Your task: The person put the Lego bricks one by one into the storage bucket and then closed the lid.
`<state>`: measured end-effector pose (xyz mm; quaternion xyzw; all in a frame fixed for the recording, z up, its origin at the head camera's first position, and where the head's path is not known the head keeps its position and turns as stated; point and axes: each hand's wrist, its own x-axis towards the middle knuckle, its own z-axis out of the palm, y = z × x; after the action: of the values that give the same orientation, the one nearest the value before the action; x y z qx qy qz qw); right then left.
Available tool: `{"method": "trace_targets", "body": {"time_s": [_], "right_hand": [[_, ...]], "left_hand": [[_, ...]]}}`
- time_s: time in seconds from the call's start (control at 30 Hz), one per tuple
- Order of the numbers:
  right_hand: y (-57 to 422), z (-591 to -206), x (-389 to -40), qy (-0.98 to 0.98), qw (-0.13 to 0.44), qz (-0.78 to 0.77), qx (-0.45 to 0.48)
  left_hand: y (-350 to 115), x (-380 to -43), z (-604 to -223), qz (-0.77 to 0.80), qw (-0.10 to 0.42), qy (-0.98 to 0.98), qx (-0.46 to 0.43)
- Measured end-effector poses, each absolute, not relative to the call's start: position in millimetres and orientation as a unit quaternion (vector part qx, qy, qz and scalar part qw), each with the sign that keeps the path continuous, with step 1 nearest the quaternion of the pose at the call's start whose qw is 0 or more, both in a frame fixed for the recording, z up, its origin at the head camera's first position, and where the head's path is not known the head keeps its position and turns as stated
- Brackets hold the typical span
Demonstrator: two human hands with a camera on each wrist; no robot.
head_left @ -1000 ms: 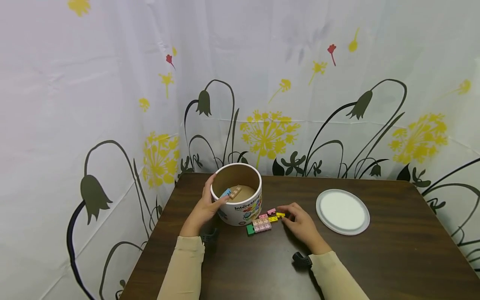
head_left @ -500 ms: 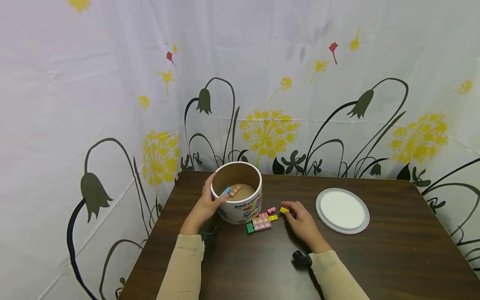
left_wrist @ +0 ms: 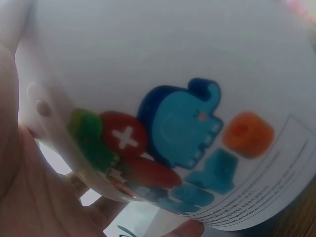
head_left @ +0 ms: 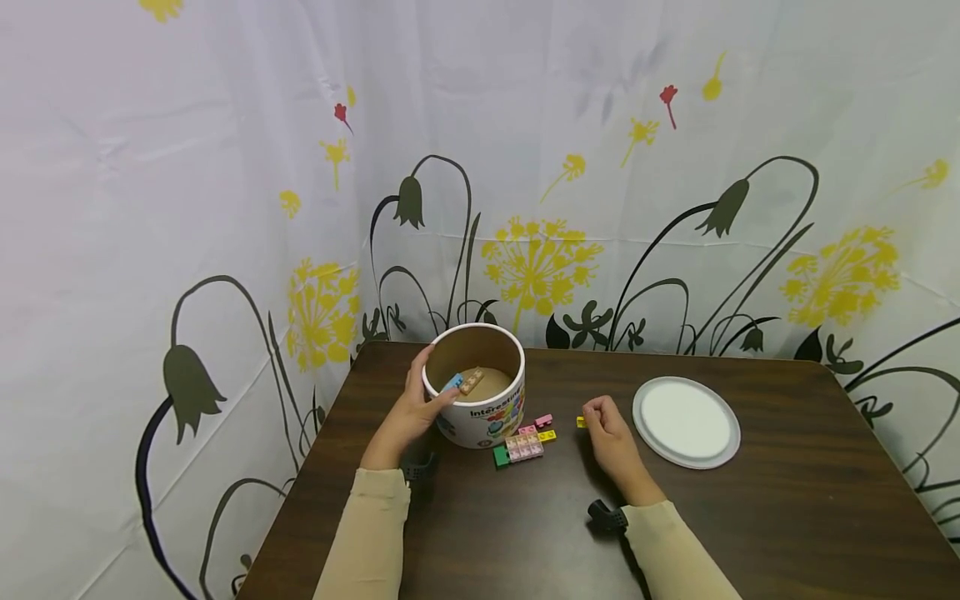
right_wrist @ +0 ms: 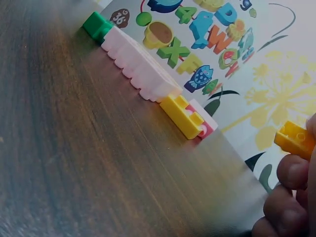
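My left hand [head_left: 408, 417] grips the white printed bucket [head_left: 483, 425], its thumb over the near rim and its fingers at the left side. The bucket's picture-covered wall fills the left wrist view. A blue toy brick [head_left: 452, 382] and a tan toy brick [head_left: 472, 382] lie inside. My right hand [head_left: 611, 437] pinches a small yellow toy brick [right_wrist: 295, 139] by one end, right of the bucket. Between hand and bucket, several bricks lie on the table: a green one [right_wrist: 97, 27], pale pink ones [right_wrist: 140, 66], another yellow one [right_wrist: 181, 116] and a pink one [head_left: 543, 421].
A round white lid [head_left: 686, 422] lies flat on the dark wooden table [head_left: 517, 533], to the right of my right hand. Behind the table's far edge hangs a white curtain [head_left: 480, 100] with a flower print. Each wrist wears a black strap.
My right hand has drawn the small yellow brick away to the right from the other bricks, and its fingers have turned and closed in more. The left hand and bucket stay in place.
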<state>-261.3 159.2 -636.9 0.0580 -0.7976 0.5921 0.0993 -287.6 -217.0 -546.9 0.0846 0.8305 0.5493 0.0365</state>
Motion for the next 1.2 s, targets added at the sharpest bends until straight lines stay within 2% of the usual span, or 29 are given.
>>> {"method": "trace_targets", "body": {"time_s": [0.2,0.47,0.6,0.77,1.0,1.2], "right_hand": [[158.7,-637.8,-260.9,-0.784,0.102,0.611,0.048],[153.9,-638.2,-259.7,-0.782,0.074,0.618,0.033],[147.1,-630.7,-254.3,-0.771,0.099,0.629,0.018],[132.8,-616.0,-247.3,-0.715,0.127,0.688,0.015],[104.3,-592.4,-248.5,-0.636,0.096,0.765,0.046],[66.3,-542.2,-271.7,-0.541,0.073,0.832,0.100]], "left_hand": [[-216.8,-286.9,-547.9,0.555,0.036,0.827,0.085],[-218.2,-286.8,-546.8,0.540,0.027,0.837,0.080],[-218.8,-285.1,-547.2,0.539,0.029,0.838,0.081],[-217.1,-283.7,-547.8,0.540,0.026,0.837,0.082],[-217.5,-286.0,-548.1,0.546,0.023,0.833,0.091],[-217.1,-285.2,-548.1,0.542,0.023,0.836,0.089]]}}
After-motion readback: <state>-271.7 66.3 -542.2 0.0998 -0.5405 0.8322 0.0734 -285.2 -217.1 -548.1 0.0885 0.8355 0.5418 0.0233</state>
